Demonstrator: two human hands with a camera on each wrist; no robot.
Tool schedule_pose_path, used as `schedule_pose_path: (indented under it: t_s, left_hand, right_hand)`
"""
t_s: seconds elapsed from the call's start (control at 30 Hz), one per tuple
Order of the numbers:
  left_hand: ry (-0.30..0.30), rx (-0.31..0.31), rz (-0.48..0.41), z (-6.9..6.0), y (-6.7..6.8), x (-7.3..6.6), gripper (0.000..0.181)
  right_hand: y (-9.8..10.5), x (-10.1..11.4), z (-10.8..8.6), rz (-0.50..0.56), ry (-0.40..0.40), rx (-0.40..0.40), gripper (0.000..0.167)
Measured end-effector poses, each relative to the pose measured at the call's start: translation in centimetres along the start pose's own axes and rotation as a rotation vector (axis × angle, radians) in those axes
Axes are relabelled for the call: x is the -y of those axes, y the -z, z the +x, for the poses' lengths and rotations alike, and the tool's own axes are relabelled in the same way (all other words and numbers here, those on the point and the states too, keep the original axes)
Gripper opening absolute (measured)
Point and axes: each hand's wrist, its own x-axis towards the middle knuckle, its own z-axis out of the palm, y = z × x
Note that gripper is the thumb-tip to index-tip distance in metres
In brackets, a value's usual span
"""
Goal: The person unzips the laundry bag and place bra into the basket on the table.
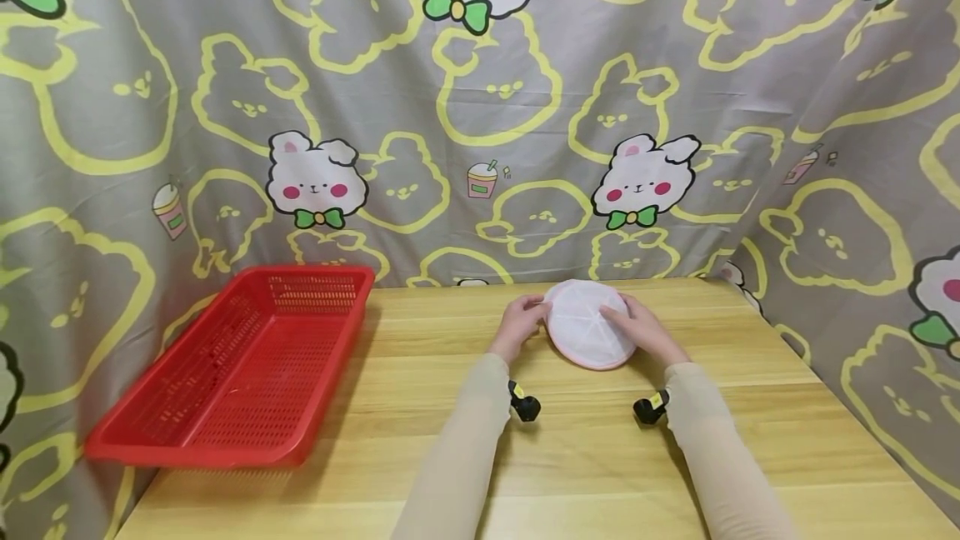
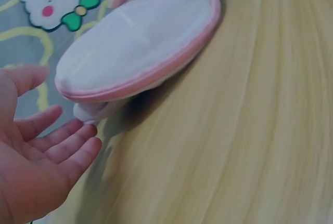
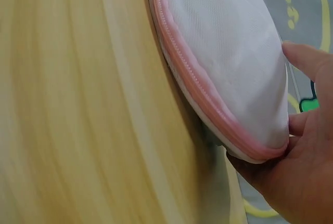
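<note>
A round white mesh pouch [image 1: 588,332] with a pink zippered edge is held tilted above the table, near its back edge. My right hand [image 1: 647,332] grips its right side; in the right wrist view the thumb of that hand [image 3: 312,151] lies against the white face of the pouch [image 3: 229,57], with fingers partly hidden behind the rim. At the left side is my left hand [image 1: 517,326]. The left wrist view shows this hand [image 2: 47,156] palm up with loosely spread fingers, their tips at a fold of white fabric under the pouch [image 2: 140,42].
A red perforated plastic basket [image 1: 300,445] stands on the left of the wooden table [image 1: 420,407]. A grey curtain [image 1: 450,215] with yellow outlines and cartoon bunnies hangs behind the table and along its sides. Small black devices sit at both wrists.
</note>
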Motion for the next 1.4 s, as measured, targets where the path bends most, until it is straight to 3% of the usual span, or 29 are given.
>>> schedule_pose_path:
  t_s: [0.4,0.93,1.2,1.4]
  left_hand:
    - [0.018,0.0,0.002,-1.6,4.4,0.0,0.044]
    - [0.038,-0.015,0.105,-3.9,8.2,-0.2,0.043]
    - [0.057,-0.022,0.142,-4.9,9.8,-0.8,0.044]
    - [0.056,-0.035,0.162,-5.8,10.8,-0.8,0.043]
  right_hand:
    - [-3.0,2.3,0.3,0.001,0.029,0.042,0.085]
    - [-6.3,4.8,0.0,0.037,0.043,0.06,0.083]
    - [-7.7,5.8,-0.1,-0.053,0.117,0.049,0.079]
    - [-8.6,6.7,-0.5,-0.062,0.147,0.061,0.078]
